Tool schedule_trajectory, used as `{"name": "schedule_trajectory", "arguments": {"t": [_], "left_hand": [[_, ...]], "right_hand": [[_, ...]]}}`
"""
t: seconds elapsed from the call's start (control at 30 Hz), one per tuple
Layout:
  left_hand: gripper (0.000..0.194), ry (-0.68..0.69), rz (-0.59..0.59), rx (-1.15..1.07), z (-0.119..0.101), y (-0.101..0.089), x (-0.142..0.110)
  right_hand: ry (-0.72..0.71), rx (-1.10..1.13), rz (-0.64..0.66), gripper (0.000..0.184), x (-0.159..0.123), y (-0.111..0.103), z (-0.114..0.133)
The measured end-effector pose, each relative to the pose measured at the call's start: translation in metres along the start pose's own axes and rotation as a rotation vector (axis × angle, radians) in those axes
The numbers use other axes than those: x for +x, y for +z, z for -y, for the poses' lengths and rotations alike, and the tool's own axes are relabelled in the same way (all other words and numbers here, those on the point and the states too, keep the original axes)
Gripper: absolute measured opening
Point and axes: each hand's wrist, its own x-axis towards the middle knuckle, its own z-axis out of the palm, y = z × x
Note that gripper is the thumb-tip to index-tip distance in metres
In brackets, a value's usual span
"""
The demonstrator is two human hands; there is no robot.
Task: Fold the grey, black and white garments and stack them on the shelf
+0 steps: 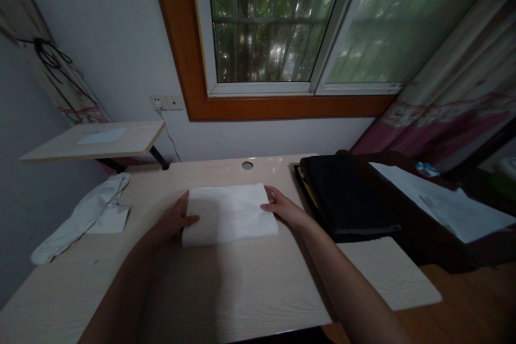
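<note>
A white folded cloth (229, 215) lies flat in a rectangle on the pale wooden desk (250, 285). My left hand (179, 217) grips its left edge, thumb on top and the other fingers at the side, partly hidden. At the right edge, my right hand (280, 207) holds the cloth in the same way, thumb over the top and fingers by the upper corner. The fingertips under the cloth are out of sight.
To the left lies a crumpled white cloth (84, 220) below a raised shelf (100, 140) bearing a paper sheet. A black folder-like stack (346, 193) sits on the right, near a pale board (391, 274). A cable hole (247, 165) pierces the desk's back.
</note>
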Motion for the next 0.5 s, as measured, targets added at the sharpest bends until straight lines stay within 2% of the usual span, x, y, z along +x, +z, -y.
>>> {"name": "schedule_trajectory", "arguments": {"t": [0.13, 0.2, 0.27, 0.37, 0.5], "left_hand": [[0.097, 0.080, 0.105, 0.068, -0.004, -0.001, -0.017], [0.096, 0.082, 0.130, 0.114, -0.002, -0.004, -0.024], [0.098, 0.041, 0.115, 0.146, 0.003, -0.007, -0.027], [0.102, -0.032, 0.013, 0.176, 0.011, -0.011, -0.023], [0.100, 0.045, -0.073, 0.168, 0.015, -0.006, -0.005]], "right_hand": [[0.100, -0.042, 0.204, 0.088, -0.015, -0.010, 0.012], [0.131, -0.049, 0.286, 0.089, -0.020, -0.014, 0.016], [0.137, -0.055, 0.313, 0.088, -0.023, -0.016, 0.016], [0.103, -0.042, 0.237, 0.079, -0.021, -0.015, 0.011], [-0.035, -0.009, 0.046, 0.063, -0.014, -0.005, 0.003]]}}
